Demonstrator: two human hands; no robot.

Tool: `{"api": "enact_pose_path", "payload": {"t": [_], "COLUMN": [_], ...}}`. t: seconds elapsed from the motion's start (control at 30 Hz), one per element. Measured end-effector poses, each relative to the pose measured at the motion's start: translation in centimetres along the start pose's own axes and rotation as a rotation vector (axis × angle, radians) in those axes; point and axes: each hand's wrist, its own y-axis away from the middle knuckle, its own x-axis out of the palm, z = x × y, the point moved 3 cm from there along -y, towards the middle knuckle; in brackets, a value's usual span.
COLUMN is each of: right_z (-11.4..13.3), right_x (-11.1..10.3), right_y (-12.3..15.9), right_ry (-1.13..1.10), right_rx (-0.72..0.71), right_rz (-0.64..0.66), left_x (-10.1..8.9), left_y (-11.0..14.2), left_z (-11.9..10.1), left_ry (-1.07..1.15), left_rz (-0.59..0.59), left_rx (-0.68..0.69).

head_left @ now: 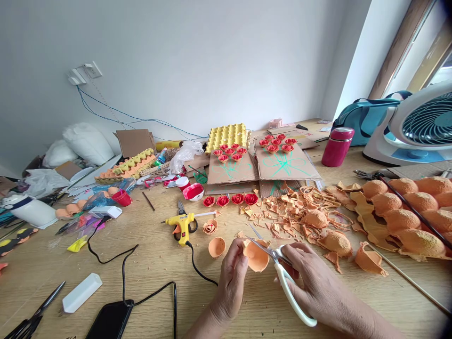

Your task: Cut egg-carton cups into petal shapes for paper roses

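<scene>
My left hand (233,278) pinches an orange egg carton cup (257,258) by its left side, its hollow turned toward me. In my right hand (310,278) are white-handled scissors (290,293), their blades at the cup's upper rim. Just left of my hands stand another trimmed cup (216,246) and a cup with red-edged petals (210,227). A yellow glue gun (182,228) lies farther left, over dark-handled scissors. Behind these is a row of red paper-pulp roses (238,199).
Orange carton scraps (282,212) spread right of centre, by a large orange egg tray (406,202). Cardboard panels (231,174) bearing red roses stand behind. A pink thermos (338,147) and a fan (423,127) are at right. A black phone (110,320) and black scissors (35,315) lie front left.
</scene>
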Motion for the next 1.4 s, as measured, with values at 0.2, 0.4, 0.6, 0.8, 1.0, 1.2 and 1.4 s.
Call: {"api": "enact_pose_path", "payload": {"t": [0.2, 0.4, 0.6, 0.8, 1.0, 1.2, 1.4], "right_z": [0.0, 0.0, -0.3, -0.6, -0.3, -0.5, -0.4], "right_x": [0.0, 0.0, 0.3, 0.6, 0.6, 0.7, 0.7], "right_y": [0.0, 0.1, 0.0, -0.1, 0.2, 0.2, 0.1], "right_ry": [-0.001, 0.005, -0.014, 0.008, 0.005, -0.019, -0.016], "right_rx": [0.047, 0.058, 0.069, 0.07, 0.028, -0.012, 0.059], "right_rz": [0.035, 0.03, 0.042, 0.044, 0.003, -0.006, 0.037], "left_x": [-0.8, -1.7, -1.3, -0.9, -0.1, -0.1, -0.5], "left_y": [0.5, 0.9, 0.2, 0.0, 0.0, 0.0, 0.3], "left_z": [1.9, 3.3, 2.4, 0.9, -0.7, -0.5, 0.6], "left_ry": [0.057, 0.029, 0.02, -0.065, -0.152, -0.122, -0.062], "left_rz": [-0.072, -0.193, -0.207, -0.162, -0.049, -0.036, -0.092], "left_rx": [-0.034, -0.069, -0.046, 0.01, 0.109, 0.106, -0.017]}}
